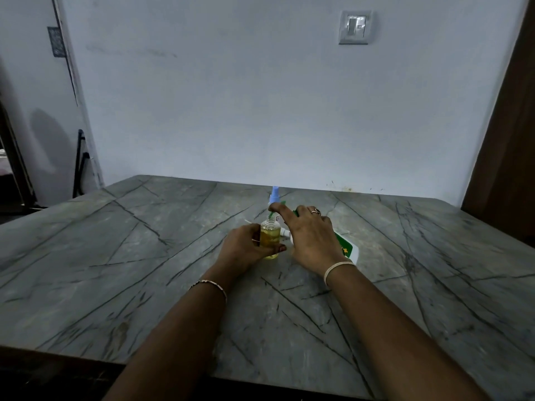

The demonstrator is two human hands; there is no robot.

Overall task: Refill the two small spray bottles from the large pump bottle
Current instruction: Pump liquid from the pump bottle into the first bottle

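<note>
1. Your left hand (246, 246) wraps around the uncapped small spray bottle (269, 240), likely to steady it upright on the table (144, 256).
2. Your right hand (311, 238) grips the tilted large pump bottle (348, 250), forefinger along its green nozzle (271, 218), which is aimed at the mouth.
3. Just behind stands the blue spray bottle (274, 195).

Left hand (243, 246) grips small bottle (270, 240); right hand (311, 238) clasps pump bottle (348, 248).

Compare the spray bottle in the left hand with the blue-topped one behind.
The near bottle is gripped by the left hand; the blue-topped bottle stands behind, unheld. The near bottle's neck is uncapped; the blue-topped bottle wears its sprayer. Both stand upright on the table.
</note>
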